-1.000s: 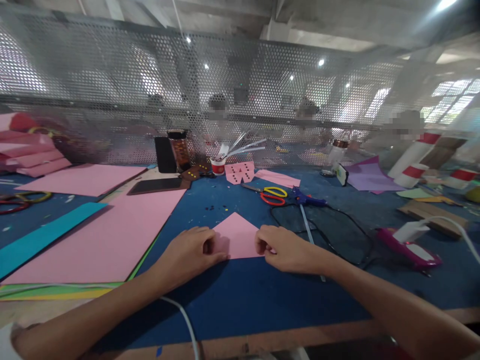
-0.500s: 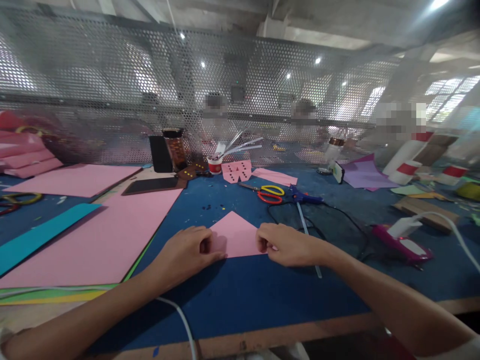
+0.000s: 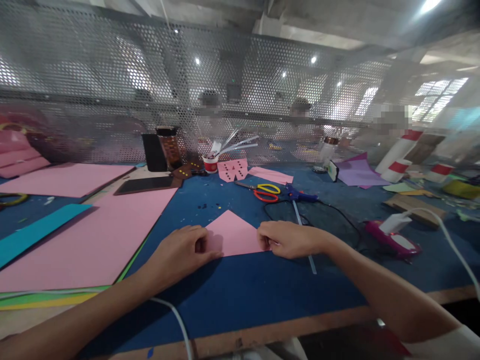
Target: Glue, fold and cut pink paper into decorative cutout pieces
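A pink paper [image 3: 233, 234], showing a triangular shape with its point away from me, lies on the blue table top. My left hand [image 3: 183, 250] is closed on its left corner, thumb along the near edge and fingers curled. At the right corner, my right hand [image 3: 287, 239] has its fingers bent and pressed together on the paper. Both outer corners are hidden under my hands. Beyond the right hand lie a blue glue gun [image 3: 302, 195] with a clear glue stick and scissors [image 3: 267, 192] with yellow and red handles.
Large pink sheets [image 3: 93, 240] and a teal strip [image 3: 41, 230] lie to the left, with a dark tablet-like slab [image 3: 142, 185] behind. A cup [image 3: 210, 164] of glue sticks stands at the back. A magenta power strip [image 3: 392, 239] and white cable are at right.
The view has shifted slightly, so most things sit a little further left. My right hand has slid slightly outward along the paper's near edge; the left keeps its grip.
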`<state>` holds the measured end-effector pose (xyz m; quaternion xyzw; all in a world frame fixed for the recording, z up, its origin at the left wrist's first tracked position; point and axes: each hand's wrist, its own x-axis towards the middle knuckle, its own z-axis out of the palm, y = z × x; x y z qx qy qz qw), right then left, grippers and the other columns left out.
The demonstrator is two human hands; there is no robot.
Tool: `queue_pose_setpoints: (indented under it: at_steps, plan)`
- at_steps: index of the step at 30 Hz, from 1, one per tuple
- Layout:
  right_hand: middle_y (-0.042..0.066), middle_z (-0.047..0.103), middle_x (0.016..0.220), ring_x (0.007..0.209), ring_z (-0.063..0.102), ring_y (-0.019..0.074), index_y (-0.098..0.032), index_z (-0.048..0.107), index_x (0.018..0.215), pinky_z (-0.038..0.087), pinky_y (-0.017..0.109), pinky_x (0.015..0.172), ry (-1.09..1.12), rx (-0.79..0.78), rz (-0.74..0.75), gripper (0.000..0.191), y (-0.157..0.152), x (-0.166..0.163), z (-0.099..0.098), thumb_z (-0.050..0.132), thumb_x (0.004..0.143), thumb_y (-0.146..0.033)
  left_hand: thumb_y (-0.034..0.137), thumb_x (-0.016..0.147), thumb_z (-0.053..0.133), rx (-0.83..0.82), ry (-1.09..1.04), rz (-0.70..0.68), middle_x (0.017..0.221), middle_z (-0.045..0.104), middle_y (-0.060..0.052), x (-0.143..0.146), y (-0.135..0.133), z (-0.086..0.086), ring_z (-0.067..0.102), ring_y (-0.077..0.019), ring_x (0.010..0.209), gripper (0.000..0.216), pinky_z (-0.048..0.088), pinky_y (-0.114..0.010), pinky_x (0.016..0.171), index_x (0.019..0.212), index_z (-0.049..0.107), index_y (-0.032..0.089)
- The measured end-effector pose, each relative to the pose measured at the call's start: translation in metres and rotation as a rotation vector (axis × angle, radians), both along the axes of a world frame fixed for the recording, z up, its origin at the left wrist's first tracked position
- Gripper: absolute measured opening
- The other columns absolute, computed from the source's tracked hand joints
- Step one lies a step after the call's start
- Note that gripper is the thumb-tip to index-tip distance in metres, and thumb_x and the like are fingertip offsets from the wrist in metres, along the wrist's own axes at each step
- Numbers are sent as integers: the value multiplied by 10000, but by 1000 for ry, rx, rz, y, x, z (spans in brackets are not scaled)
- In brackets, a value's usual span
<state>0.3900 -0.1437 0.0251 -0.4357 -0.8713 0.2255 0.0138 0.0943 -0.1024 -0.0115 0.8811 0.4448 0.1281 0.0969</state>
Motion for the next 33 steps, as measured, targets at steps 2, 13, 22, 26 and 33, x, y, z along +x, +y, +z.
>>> queue_pose_setpoints:
  at_steps: [2,13,22,26,33]
  plan:
    - [32,623,951,858,554,167,-182,576,894,369,257,702,-11,-11,9,264,0,1,2,491,725,3,570,825,616,-8,-2,-4,719,619,0,0,0,0,548,-195,698,391,327,-293,624,685,523,217]
    - [33,600,959,840,544,157,-174,584,905,405,256,716,10,-70,80,337,3,10,5,475,671,41,597,807,632,-26,-7,3,718,626,1,0,0,1,555,-191,688,413,331,-296,614,690,531,214]
    - [46,588,1014,868,561,142,-152,585,961,453,255,764,59,-140,150,374,6,19,9,476,683,73,608,796,633,-44,-1,12,715,628,-4,1,1,2,557,-195,684,422,326,-297,608,685,544,211]
    - [52,587,1016,862,566,138,-145,587,957,464,250,759,74,-171,160,374,8,22,8,471,688,88,594,800,630,-38,3,17,704,627,-5,0,1,1,553,-199,676,407,317,-298,597,684,545,213]
    - [38,641,966,837,589,127,-139,616,945,461,243,750,167,-201,65,416,10,25,11,396,691,106,567,797,632,-48,-6,26,709,636,-8,1,0,2,557,-193,669,381,320,-296,596,684,556,212]
